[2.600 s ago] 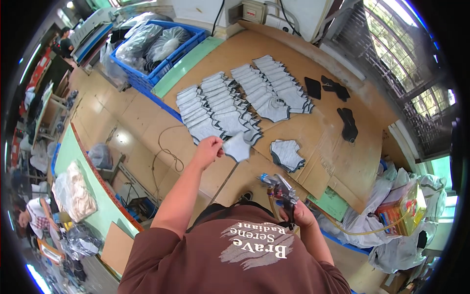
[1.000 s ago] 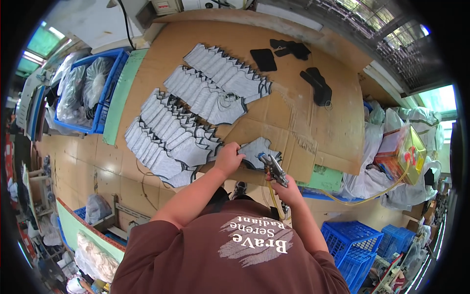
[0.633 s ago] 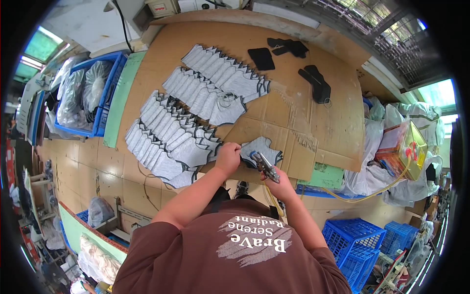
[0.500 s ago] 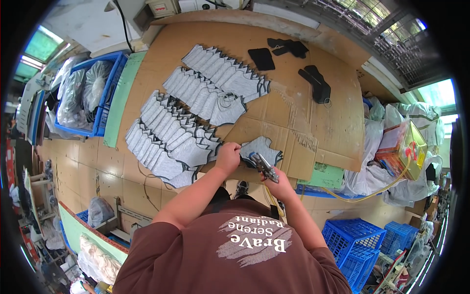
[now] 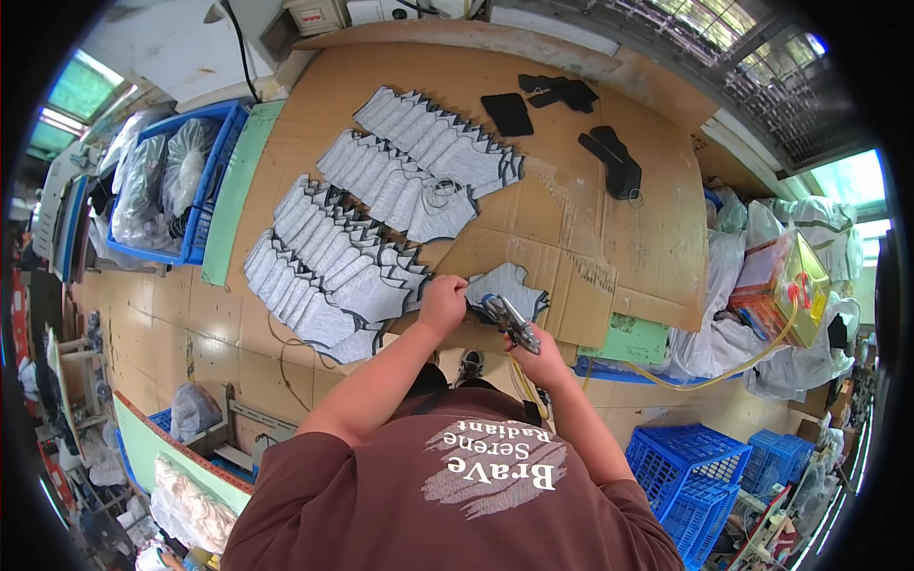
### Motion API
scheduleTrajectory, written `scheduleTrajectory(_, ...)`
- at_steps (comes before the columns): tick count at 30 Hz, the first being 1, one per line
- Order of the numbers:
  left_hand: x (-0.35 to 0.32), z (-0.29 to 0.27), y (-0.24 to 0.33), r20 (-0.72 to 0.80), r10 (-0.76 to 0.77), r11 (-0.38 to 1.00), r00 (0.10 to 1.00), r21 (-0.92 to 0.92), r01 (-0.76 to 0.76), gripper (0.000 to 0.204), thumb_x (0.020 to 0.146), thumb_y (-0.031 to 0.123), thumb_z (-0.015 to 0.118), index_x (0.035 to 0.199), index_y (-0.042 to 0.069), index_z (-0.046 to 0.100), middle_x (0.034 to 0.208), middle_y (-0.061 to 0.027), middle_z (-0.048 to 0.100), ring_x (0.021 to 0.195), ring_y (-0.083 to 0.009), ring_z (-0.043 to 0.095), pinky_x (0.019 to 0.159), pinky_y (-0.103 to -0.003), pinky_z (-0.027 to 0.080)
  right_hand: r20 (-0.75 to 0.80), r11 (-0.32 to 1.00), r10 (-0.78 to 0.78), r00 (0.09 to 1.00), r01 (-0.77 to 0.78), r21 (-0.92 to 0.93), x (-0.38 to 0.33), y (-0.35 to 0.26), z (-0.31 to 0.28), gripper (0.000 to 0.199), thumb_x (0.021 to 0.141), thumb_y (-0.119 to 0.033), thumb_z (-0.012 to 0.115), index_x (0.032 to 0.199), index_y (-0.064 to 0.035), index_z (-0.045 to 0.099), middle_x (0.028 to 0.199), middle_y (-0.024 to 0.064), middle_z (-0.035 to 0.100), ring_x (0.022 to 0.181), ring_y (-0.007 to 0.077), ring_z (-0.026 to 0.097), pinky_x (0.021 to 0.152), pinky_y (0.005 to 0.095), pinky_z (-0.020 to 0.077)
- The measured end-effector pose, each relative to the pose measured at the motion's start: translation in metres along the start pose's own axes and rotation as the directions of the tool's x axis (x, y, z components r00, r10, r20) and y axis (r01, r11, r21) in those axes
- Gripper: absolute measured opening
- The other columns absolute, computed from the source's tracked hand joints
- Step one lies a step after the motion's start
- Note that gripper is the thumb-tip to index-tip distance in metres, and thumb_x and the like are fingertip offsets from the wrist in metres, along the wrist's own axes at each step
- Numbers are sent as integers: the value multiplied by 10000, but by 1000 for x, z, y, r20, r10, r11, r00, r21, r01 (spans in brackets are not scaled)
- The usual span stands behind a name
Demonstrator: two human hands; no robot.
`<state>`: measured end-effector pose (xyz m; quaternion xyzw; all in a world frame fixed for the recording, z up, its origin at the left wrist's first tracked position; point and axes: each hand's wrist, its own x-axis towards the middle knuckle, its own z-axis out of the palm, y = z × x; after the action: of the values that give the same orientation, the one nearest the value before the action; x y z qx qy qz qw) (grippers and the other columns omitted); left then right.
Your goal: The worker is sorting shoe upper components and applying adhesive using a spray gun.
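Observation:
My right hand (image 5: 538,354) is wrapped round a silver and blue hand tool that looks like a spray gun (image 5: 515,326). Its front end reaches over the near edge of a single grey fabric piece with a dark edge (image 5: 510,285), lying on the cardboard. My left hand (image 5: 444,305) is closed at that piece's left edge and seems to pinch it; its fingertips are partly hidden. Further left and beyond lie overlapping rows of similar grey fabric pieces (image 5: 343,252). A small coil of pale string (image 5: 442,193) rests on one row.
Cardboard (image 5: 666,257) covers the table. Black flat pieces (image 5: 617,164) lie at its far right. A blue crate (image 5: 221,181) of plastic bags stands on the left. To the right, a yellow hose (image 5: 705,385) runs from a yellow container (image 5: 804,290). Blue crates (image 5: 684,476) stand lower right.
My right hand and the tool have shifted very slightly to the left. My left hand and the grey pieces look nearly unchanged.

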<state>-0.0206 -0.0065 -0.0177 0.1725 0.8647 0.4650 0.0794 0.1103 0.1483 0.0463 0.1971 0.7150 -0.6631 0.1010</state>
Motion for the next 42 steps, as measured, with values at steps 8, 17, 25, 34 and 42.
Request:
scheduleTrajectory(8,0,1,0,3,-3,1000,1000,2,3,108,729,60,551,785,-10,612,773,-181,600,740,-336,580,666,-389,461,-33,999,31,999,-30,13,-2,-2,-5,135,742,-43,542,873,-9,541,746,26,554,697,96,481,664,244,407)
scheduleTrajectory(17,1,2,0,21,-23,999,1000,-35,24,112,736,43,545,799,-23,611,774,-186,600,732,-332,582,663,-384,462,-150,994,109,983,-105,34,1,-10,-20,136,746,-25,528,879,-9,545,757,20,555,724,114,519,691,254,421)
scheduleTrajectory(25,-4,-5,-2,-43,55,998,998,-23,-56,101,732,44,554,808,-12,592,775,-182,598,739,-343,575,666,-385,459,-157,998,52,986,-45,50,1,-16,-22,160,752,-43,531,908,-27,562,792,-1,560,701,97,506,657,247,423)
scheduleTrajectory(34,-7,-165,-39,-230,-459,885,858,-209,417,149,826,60,480,912,-34,558,698,-101,603,579,-159,605,546,-281,493,-88,987,120,989,-109,122,-9,-12,-20,257,748,-86,535,1001,-67,574,816,-27,566,612,52,471,501,213,391)
scheduleTrajectory(42,-18,-297,-148,-445,-609,793,656,-348,500,154,831,55,492,947,-18,562,762,-70,592,639,-130,565,565,-243,470,-5,986,148,989,-148,76,-4,-17,-14,174,769,-95,528,931,-68,586,777,-32,544,597,46,458,495,211,388)
